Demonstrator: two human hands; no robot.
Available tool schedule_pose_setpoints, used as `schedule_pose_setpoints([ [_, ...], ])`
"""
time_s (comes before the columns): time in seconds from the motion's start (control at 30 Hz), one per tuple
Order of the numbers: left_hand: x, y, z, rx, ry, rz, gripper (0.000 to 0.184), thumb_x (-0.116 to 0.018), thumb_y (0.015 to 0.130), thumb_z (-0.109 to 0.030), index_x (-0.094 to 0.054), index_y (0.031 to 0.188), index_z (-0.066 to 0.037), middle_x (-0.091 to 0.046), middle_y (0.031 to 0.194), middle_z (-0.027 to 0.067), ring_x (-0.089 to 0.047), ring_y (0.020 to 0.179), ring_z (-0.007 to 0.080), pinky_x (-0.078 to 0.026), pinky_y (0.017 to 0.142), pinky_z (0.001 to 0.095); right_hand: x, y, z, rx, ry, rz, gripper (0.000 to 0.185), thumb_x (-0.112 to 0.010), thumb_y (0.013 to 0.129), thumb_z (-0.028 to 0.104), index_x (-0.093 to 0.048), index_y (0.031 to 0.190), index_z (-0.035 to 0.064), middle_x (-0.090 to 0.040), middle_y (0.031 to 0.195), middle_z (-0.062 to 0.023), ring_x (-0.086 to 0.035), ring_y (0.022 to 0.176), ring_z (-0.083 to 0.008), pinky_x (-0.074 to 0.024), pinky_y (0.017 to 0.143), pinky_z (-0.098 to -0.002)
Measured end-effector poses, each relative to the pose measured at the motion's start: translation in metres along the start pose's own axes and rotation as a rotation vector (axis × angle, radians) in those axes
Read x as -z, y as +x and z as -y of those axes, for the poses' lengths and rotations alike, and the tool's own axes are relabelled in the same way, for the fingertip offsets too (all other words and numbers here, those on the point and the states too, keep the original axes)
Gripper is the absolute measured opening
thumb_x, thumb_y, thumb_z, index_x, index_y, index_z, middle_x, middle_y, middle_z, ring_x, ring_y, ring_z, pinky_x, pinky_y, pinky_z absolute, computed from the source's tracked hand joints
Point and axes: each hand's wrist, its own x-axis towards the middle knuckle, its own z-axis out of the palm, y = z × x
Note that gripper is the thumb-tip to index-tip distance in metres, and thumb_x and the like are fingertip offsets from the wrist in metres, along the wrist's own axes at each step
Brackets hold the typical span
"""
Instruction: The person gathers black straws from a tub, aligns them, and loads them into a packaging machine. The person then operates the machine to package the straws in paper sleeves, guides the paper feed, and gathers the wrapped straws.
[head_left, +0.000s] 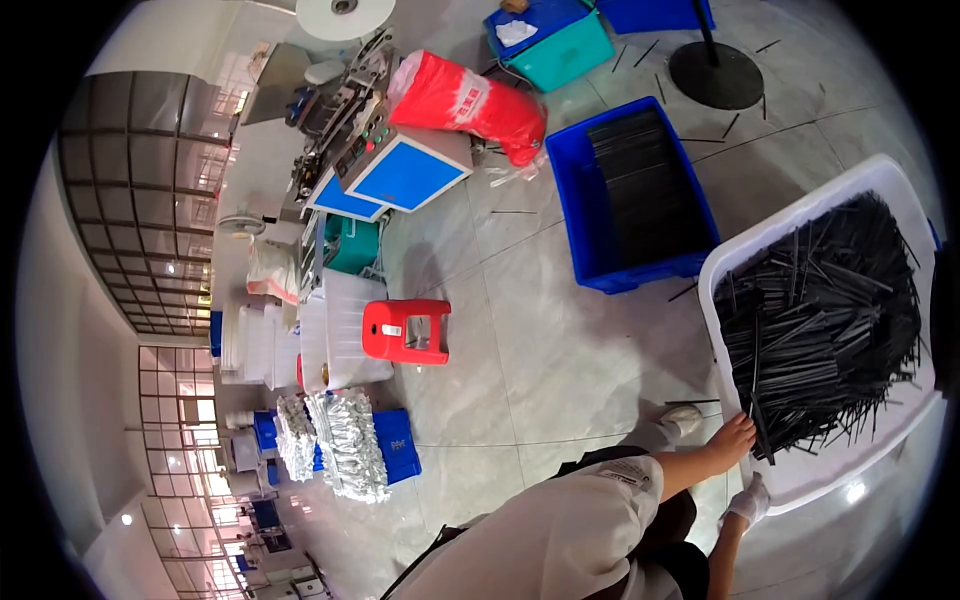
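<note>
A white plastic tub (718, 262), heaped with thin black strips (825, 310), is at the right of the tilted head view. My left hand (733, 446), bare, curls over the tub's near rim beside a few strips lying at that end. At the near corner, my right hand (748, 500) wears a white glove and grips the same rim. Part of the right hand's fingers is hidden. What kind of strips these are is not clear. My pale shirt sleeve (632, 472) covers the upper left arm.
Beyond the tub stands a blue crate (583, 215) with more black strips. A red stool (402, 331), a blue-and-white machine (410, 175) and a red sack (465, 100) stand farther off. Loose strips litter the floor near a round black stand base (716, 76). Silvery bundles (345, 445) lie lower left.
</note>
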Motion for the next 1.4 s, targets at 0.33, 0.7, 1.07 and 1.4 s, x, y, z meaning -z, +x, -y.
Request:
schedule_pose_setpoints([
  [0.33,-0.021,-0.148,0.043,-0.164,-0.189,-0.104,0.013,-0.049,0.067,-0.014,-0.055,0.074,-0.005,-0.051,0.084,0.0059,-0.046,0.09,0.0199,-0.032,0.089,0.0344,-0.081,-0.145,-0.041,0.217,-0.647,0.036,0.032,-0.042,0.07,0.0,-0.055,0.098,0.0083,-0.059,0.097,-0.0123,-0.053,0.091,-0.0301,-0.0408,0.081,-0.0358],
  [0.7,0.023,-0.073,0.27,-0.629,-0.084,-0.114,0.006,-0.049,0.073,-0.012,-0.055,0.072,-0.009,-0.056,0.079,0.0095,-0.054,0.079,0.0256,-0.044,0.07,0.0369,-0.138,-0.173,0.056,-0.057,-0.473,0.023,0.05,-0.052,0.067,0.014,-0.048,0.117,0.0141,-0.056,0.105,-0.0138,-0.054,0.095,-0.0293,-0.0421,0.084,-0.0363],
  [1.07,0.015,-0.074,0.262,-0.378,0.077,0.206,0.015,-0.054,0.071,-0.017,-0.068,0.076,-0.018,-0.064,0.078,0.0052,-0.061,0.078,0.0225,-0.047,0.066,0.0361,-0.213,-0.131,0.0,-0.008,-0.866,-0.188,0.019,-0.048,0.074,0.014,-0.059,0.089,0.0084,-0.06,0.087,-0.0157,-0.059,0.084,-0.0302,-0.0464,0.071,-0.0383],
  [1.4,-0.053,-0.175,0.291,-0.296,0.184,0.159,0.023,-0.046,0.077,-0.016,-0.068,0.085,-0.013,-0.064,0.087,0.0058,-0.056,0.092,0.0197,-0.031,0.091,0.037,-0.281,-0.205,-0.053,-0.036,-0.639,-0.285,0.033,-0.041,0.074,0.007,-0.056,0.104,0.0056,-0.057,0.098,-0.0201,-0.053,0.096,-0.0356,-0.043,0.078,-0.0389],
])
